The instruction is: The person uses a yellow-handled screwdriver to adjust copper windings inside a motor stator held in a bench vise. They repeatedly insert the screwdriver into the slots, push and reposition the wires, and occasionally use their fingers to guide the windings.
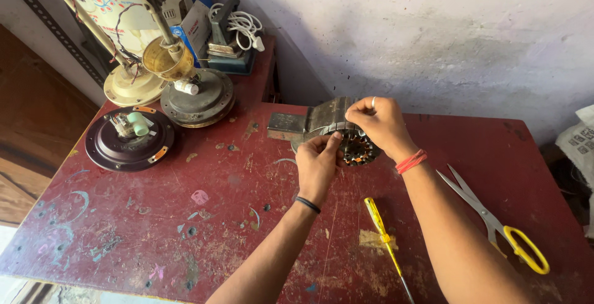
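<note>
Both hands — left hand (318, 163), right hand (378, 123) — in closed grip on motor core (357, 148) above red tabletop (204, 217); screwdriver (383, 239) nearby.

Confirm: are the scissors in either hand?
No: the yellow-handled scissors lie on the red table, while the left hand and right hand hold the slotted metal stator.

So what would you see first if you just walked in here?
Probably the two hands, left hand and right hand, meeting on a round slotted metal motor core in the middle of the scratched red table. Next, the yellow-handled scissors lying open at the right, and the opened fan motors at the far left.
</note>
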